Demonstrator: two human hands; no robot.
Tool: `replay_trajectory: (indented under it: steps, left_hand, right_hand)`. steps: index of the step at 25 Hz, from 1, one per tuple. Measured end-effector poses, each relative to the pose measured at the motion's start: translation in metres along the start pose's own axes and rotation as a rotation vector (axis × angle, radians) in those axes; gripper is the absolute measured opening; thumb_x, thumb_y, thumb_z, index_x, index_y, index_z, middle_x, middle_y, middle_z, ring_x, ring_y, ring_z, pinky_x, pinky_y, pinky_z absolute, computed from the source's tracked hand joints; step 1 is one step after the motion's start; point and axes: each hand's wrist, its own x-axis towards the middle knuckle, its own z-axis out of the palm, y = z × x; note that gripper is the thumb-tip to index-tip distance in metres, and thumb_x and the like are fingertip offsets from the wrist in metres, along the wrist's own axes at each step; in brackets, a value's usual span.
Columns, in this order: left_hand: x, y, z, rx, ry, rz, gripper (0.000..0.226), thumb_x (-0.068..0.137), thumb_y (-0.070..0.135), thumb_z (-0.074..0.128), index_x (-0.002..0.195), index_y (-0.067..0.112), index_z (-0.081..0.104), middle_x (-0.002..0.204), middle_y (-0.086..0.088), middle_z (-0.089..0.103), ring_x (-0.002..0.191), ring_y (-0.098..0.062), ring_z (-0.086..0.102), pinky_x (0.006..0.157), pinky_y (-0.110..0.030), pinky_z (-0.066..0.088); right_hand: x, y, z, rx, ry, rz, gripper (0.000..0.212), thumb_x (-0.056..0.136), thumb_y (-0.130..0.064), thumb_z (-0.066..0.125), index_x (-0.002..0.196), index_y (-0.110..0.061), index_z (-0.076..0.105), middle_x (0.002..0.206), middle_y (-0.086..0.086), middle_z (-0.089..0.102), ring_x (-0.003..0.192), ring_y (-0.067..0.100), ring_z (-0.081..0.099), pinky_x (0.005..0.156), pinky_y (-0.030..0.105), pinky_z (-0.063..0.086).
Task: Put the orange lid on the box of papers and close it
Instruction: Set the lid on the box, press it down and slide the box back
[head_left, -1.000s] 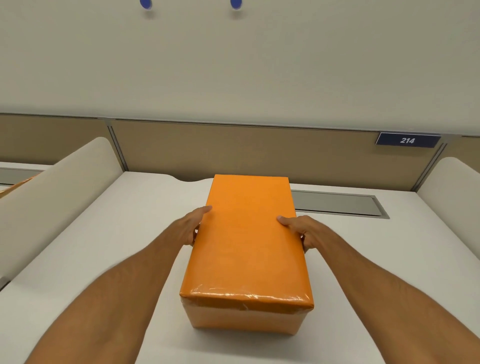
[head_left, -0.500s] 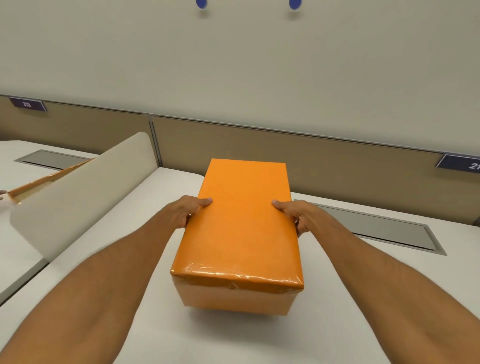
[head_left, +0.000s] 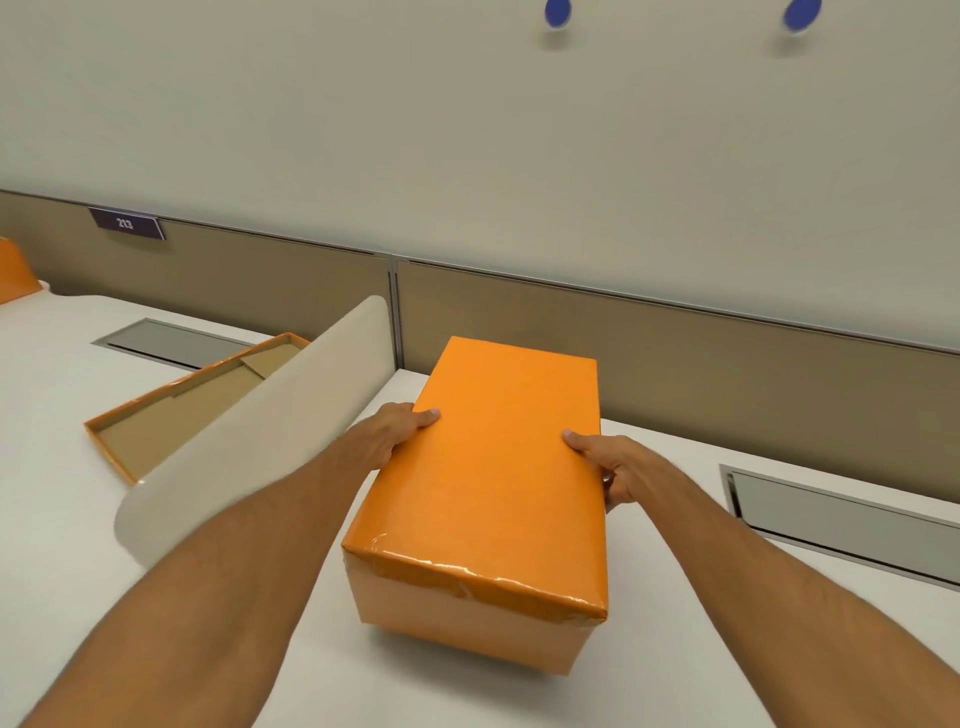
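Note:
An oblong box (head_left: 498, 467) with a glossy orange top and paler tan lower sides is at the middle of the white desk (head_left: 675, 649). My left hand (head_left: 387, 434) grips its left long side, thumb on the top. My right hand (head_left: 618, 467) grips the right long side the same way. A shadow under the near end suggests the box is slightly off the desk. A shallow orange lid (head_left: 171, 415) lies inside-up on the neighbouring desk to the left, its brown cardboard interior showing, partly hidden by the divider. No papers are visible.
A curved cream divider (head_left: 249, 457) separates the two desks, close to my left forearm. Grey cable flaps are set into the right desk (head_left: 841, 525) and the left desk (head_left: 171, 340). A tan back panel carries plate 213 (head_left: 125, 223). Another orange object (head_left: 10, 270) shows at far left.
The view has swung to the left, bringing the left desk and the inside-up orange lid into sight. Both hands keep the same grip on the box, which seems slightly raised.

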Motion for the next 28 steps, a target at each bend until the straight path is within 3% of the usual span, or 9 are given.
replay_trajectory:
  steps: [11, 18, 21, 28]
  left_hand:
    - [0.085, 0.012, -0.088, 0.071, -0.003, 0.017, 0.057, 0.095, 0.04, 0.055, 0.145, 0.015, 0.044, 0.137, -0.013, 0.057, 0.121, -0.037, 0.057, 0.108, -0.056, 0.041]
    - [0.116, 0.016, -0.107, 0.108, 0.021, 0.052, 0.053, 0.097, 0.039, 0.052, 0.143, 0.015, 0.046, 0.135, -0.012, 0.059, 0.119, -0.036, 0.058, 0.106, -0.054, 0.043]
    - [0.126, 0.019, -0.113, 0.145, 0.03, 0.103, 0.052, 0.098, 0.04, 0.05, 0.142, 0.014, 0.047, 0.133, -0.012, 0.06, 0.108, -0.032, 0.061, 0.096, -0.047, 0.047]
    - [0.144, 0.023, -0.119, 0.256, 0.042, 0.181, 0.051, 0.1, 0.043, 0.044, 0.14, 0.013, 0.045, 0.134, -0.013, 0.058, 0.105, -0.029, 0.06, 0.089, -0.042, 0.048]
  right_hand:
    - [0.059, -0.048, 0.097, 0.034, 0.065, 0.019, 0.077, 0.087, -0.038, 0.07, 0.147, -0.006, 0.033, 0.145, 0.021, 0.045, 0.13, 0.046, 0.046, 0.102, 0.073, 0.034]
    - [0.081, -0.06, 0.123, 0.062, 0.066, 0.022, 0.075, 0.088, -0.039, 0.068, 0.146, -0.006, 0.034, 0.143, 0.021, 0.045, 0.129, 0.046, 0.046, 0.1, 0.075, 0.034]
    - [0.088, -0.062, 0.131, 0.075, 0.055, 0.017, 0.076, 0.088, -0.04, 0.068, 0.146, -0.005, 0.034, 0.144, 0.021, 0.045, 0.13, 0.046, 0.045, 0.1, 0.075, 0.034]
    - [0.098, -0.071, 0.138, 0.097, 0.058, 0.011, 0.078, 0.088, -0.04, 0.067, 0.147, -0.005, 0.031, 0.146, 0.021, 0.042, 0.131, 0.046, 0.043, 0.101, 0.074, 0.034]
